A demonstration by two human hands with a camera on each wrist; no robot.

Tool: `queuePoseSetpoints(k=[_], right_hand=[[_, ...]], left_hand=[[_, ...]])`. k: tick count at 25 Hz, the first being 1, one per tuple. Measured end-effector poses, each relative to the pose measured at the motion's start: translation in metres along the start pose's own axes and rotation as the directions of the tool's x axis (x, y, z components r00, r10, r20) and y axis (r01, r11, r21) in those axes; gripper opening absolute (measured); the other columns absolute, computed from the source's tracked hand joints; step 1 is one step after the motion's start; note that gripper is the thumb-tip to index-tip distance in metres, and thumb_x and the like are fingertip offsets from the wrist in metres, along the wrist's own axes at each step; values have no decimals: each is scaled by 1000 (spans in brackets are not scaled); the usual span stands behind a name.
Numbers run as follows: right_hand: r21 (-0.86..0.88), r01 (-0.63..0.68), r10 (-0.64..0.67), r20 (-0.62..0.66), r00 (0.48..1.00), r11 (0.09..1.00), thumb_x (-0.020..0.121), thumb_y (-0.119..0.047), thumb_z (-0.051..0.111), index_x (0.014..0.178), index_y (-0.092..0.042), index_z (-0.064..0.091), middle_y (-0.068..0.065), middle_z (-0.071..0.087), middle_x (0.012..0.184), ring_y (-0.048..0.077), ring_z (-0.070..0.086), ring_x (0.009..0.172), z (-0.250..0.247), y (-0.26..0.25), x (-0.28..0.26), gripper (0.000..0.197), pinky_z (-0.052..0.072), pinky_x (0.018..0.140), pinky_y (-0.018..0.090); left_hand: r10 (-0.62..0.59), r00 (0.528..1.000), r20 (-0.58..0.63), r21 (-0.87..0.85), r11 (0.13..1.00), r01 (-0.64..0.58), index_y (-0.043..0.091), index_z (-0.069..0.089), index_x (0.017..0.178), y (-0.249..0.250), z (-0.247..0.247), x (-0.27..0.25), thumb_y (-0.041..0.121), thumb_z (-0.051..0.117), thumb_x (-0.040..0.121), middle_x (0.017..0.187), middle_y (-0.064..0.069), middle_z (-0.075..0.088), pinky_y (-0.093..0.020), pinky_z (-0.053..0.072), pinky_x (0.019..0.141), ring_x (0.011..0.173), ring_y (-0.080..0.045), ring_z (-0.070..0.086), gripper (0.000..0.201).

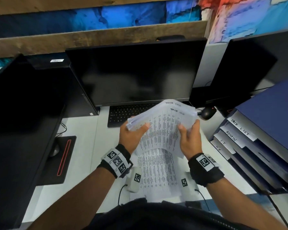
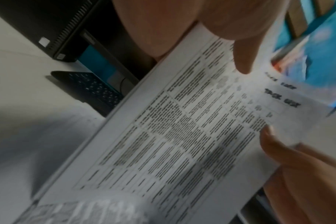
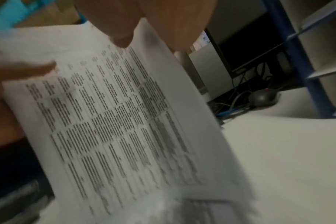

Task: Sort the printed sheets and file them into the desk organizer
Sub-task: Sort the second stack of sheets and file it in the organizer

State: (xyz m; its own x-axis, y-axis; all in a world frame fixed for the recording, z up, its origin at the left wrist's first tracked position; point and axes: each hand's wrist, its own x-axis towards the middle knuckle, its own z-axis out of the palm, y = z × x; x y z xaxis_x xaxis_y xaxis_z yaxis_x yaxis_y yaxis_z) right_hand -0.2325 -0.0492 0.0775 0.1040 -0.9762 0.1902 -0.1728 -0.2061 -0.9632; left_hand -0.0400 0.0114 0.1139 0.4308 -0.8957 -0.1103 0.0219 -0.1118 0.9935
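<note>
Holding the stack of printed sheets (image 1: 163, 120) above the tabletop's middle, we pinch its sides with left hand (image 1: 132, 137) and right hand (image 1: 190, 138), reading headings before filing in the desk organizer (image 1: 249, 146).

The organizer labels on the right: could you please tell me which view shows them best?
The head view: the labels read TASK LIST, ADMIN, IT and HR on the organizer. The right wrist view shows only its blue frame, no labels; the left wrist view shows none of it.
</note>
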Motion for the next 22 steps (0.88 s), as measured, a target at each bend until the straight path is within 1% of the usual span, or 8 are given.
queuePoseSetpoints(k=[2,4,7,10,13,16,20,22], right_hand=[[-42,-106,109,84,990,993,89,-18,59,112,-15,28,-9,53,101,0,56,88,3,13,-13,38,46,62,6],[-90,-155,166,124,978,984,91,-18,56,113,-16,27,-5,52,106,8,57,92,3,21,-16,37,45,62,9],[-137,-128,140,75,987,982,97,-16,44,105,-12,29,1,54,104,16,56,91,3,17,-6,18,40,61,8],[-144,-118,131,83,988,983,98,-16,39,105,-12,28,3,54,105,16,57,92,4,20,-2,13,42,62,8],[-236,-148,189,160,969,960,99,-12,38,114,-7,31,4,54,110,14,54,93,-1,30,-7,18,41,71,14],[-268,-136,143,6,990,954,97,-11,43,114,-4,40,-7,54,85,5,51,71,-15,22,2,19,35,57,8],[-241,-100,68,-138,988,965,91,-11,53,120,-23,52,-7,64,91,13,62,84,-53,14,17,31,50,76,26],[-331,-121,89,-110,990,936,91,-14,54,121,-30,54,-8,66,89,14,63,87,-73,11,18,35,50,81,33]], left_hand=[[-90,994,55,44,995,88,24,60,113,-19,-1,-8,30,81,70,109,3,69,-28,57,77,98,-13,68,48],[-129,989,72,77,989,124,25,59,117,-25,-1,-10,42,82,65,112,5,68,-37,55,87,103,-12,65,59],[-46,999,10,24,999,46,20,66,104,-19,1,-3,29,71,81,103,-5,71,-45,56,86,97,-24,68,25],[-14,1000,28,0,1000,14,25,64,94,-11,5,-5,19,64,88,95,-1,71,-32,58,78,93,-24,68,9],[-64,998,9,-12,998,64,28,56,88,-15,5,-11,18,64,88,89,7,66,-19,53,70,82,-9,65,13],[2,998,61,20,1000,-3,16,63,100,-11,4,-4,18,65,87,94,1,69,-20,54,68,88,-15,68,14],[204,918,339,57,970,-237,21,62,113,-3,5,15,35,55,90,106,3,68,-15,51,77,96,-3,65,28],[84,845,528,75,987,-145,21,51,130,-3,13,17,39,54,91,122,3,63,-21,52,87,109,-8,62,43]])
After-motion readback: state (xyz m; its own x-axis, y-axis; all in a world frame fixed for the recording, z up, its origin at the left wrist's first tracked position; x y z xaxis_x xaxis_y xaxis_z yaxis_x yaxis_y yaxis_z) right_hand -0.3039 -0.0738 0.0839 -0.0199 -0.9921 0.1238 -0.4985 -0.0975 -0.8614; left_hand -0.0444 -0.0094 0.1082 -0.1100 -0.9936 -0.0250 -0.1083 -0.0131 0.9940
